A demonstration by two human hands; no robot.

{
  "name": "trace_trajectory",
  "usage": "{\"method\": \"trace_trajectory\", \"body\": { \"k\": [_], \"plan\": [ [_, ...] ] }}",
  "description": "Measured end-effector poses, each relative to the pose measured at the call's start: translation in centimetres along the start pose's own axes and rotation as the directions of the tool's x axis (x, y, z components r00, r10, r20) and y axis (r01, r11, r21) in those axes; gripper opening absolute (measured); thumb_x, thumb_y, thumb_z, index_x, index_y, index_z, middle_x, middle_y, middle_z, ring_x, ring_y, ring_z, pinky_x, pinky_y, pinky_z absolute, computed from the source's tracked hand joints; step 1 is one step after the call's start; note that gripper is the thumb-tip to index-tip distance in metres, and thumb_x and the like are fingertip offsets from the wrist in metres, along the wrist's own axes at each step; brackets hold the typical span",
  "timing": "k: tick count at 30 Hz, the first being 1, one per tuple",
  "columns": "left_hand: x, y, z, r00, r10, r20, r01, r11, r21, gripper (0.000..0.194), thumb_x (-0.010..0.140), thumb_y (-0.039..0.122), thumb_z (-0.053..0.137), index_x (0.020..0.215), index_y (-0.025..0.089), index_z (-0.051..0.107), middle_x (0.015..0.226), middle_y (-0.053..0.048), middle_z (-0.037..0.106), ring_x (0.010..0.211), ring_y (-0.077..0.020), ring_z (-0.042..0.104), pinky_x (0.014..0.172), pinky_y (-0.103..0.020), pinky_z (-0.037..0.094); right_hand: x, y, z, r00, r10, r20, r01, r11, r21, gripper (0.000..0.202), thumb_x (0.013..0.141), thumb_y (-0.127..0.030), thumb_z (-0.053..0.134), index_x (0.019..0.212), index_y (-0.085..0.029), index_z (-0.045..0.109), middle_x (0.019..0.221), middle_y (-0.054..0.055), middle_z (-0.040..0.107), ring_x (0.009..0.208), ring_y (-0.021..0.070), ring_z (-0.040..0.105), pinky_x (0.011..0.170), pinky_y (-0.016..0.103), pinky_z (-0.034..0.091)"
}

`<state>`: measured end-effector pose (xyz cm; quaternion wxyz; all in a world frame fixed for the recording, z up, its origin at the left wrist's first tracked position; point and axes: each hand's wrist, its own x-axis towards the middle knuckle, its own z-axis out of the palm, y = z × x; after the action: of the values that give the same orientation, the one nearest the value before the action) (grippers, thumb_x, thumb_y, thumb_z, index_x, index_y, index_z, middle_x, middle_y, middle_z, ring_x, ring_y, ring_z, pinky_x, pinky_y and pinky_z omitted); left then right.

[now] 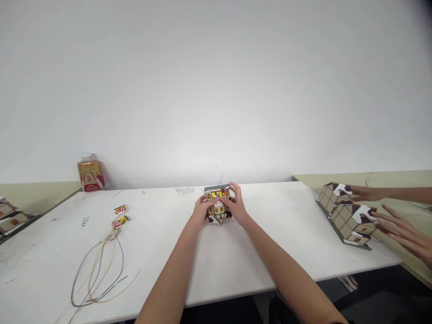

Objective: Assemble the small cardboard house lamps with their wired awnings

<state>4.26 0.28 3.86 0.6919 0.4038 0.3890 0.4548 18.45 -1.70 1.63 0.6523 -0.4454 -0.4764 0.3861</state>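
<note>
A small model house (219,210) with yellow windows and a grey base lies tipped on the white table (263,252), its base toward the wall. Around its left side is my left hand (201,210), the thumb on its front. My right hand (237,204) grips the right side, with the thumb pressed on the front near a red and white part. Thin wires (221,181) stick up behind the base. Off to the left lie two small red, white and yellow pieces (120,221) beside a looped bundle of wires (97,270).
A bottle of amber liquid (90,174) stands at the back left. On the right, another person's hands (401,229) touch a larger model house (351,218). Part of another model (13,218) shows at the far left. A white wall rises behind the table.
</note>
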Motion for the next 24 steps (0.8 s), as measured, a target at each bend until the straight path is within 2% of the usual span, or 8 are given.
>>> {"method": "trace_trajectory", "body": {
  "k": [7, 15, 18, 21, 24],
  "plan": [
    [-0.1, 0.4, 0.4, 0.999, 0.039, 0.016, -0.039, 0.999, 0.021, 0.057, 0.049, 0.036, 0.084, 0.096, 0.014, 0.060, 0.082, -0.007, 0.070, 0.070, -0.0226, 0.067, 0.059, -0.030, 0.050, 0.0, -0.1, -0.1, 0.999, 0.039, -0.011, -0.038, 0.999, 0.014, 0.072, 0.066, -0.039, 0.075, 0.128, -0.038, 0.036, 0.138, 0.004, 0.031, 0.089, 0.0173, 0.056, 0.079, 0.035, 0.050],
    [-0.6, 1.0, 0.8, 0.993, 0.091, 0.076, -0.095, 0.995, 0.042, 0.054, 0.047, 0.033, 0.086, 0.091, 0.016, 0.059, 0.078, -0.004, 0.069, 0.063, -0.0182, 0.065, 0.055, -0.027, 0.049, 0.4, 0.0, -0.7, 0.999, 0.047, 0.008, -0.048, 0.984, 0.172, 0.084, 0.060, -0.034, 0.080, 0.129, -0.040, 0.032, 0.135, 0.002, 0.034, 0.091, 0.0169, 0.058, 0.078, 0.034, 0.051],
    [-0.8, 1.0, 0.9, 0.989, 0.113, 0.096, -0.117, 0.992, 0.040, 0.055, 0.047, 0.031, 0.086, 0.092, 0.017, 0.059, 0.081, -0.003, 0.069, 0.064, -0.0174, 0.065, 0.056, -0.026, 0.050, 0.4, -0.1, -0.5, 0.997, 0.082, -0.008, -0.077, 0.959, 0.274, 0.082, 0.060, -0.035, 0.080, 0.128, -0.038, 0.033, 0.125, 0.001, 0.045, 0.093, 0.0177, 0.059, 0.079, 0.034, 0.051],
    [-1.0, 0.9, 1.0, 0.985, 0.122, 0.122, -0.127, 0.991, 0.032, 0.053, 0.050, 0.036, 0.085, 0.093, 0.018, 0.060, 0.083, -0.003, 0.069, 0.067, -0.0179, 0.065, 0.058, -0.026, 0.050, 0.3, -0.5, -0.2, 0.987, 0.158, 0.005, -0.149, 0.917, 0.369, 0.079, 0.063, -0.036, 0.078, 0.128, -0.036, 0.032, 0.105, 0.000, 0.057, 0.089, 0.0193, 0.061, 0.076, 0.035, 0.052],
    [-0.9, 0.8, 1.0, 0.987, 0.137, 0.082, -0.140, 0.990, 0.029, 0.048, 0.054, 0.040, 0.083, 0.089, 0.018, 0.060, 0.076, -0.002, 0.068, 0.063, -0.0164, 0.064, 0.059, -0.027, 0.050, 0.1, -1.0, 0.2, 0.974, 0.224, 0.023, -0.215, 0.891, 0.401, 0.083, 0.062, -0.037, 0.078, 0.130, -0.033, 0.031, 0.089, -0.002, 0.062, 0.078, 0.0199, 0.063, 0.070, 0.035, 0.053]
  ]
}}
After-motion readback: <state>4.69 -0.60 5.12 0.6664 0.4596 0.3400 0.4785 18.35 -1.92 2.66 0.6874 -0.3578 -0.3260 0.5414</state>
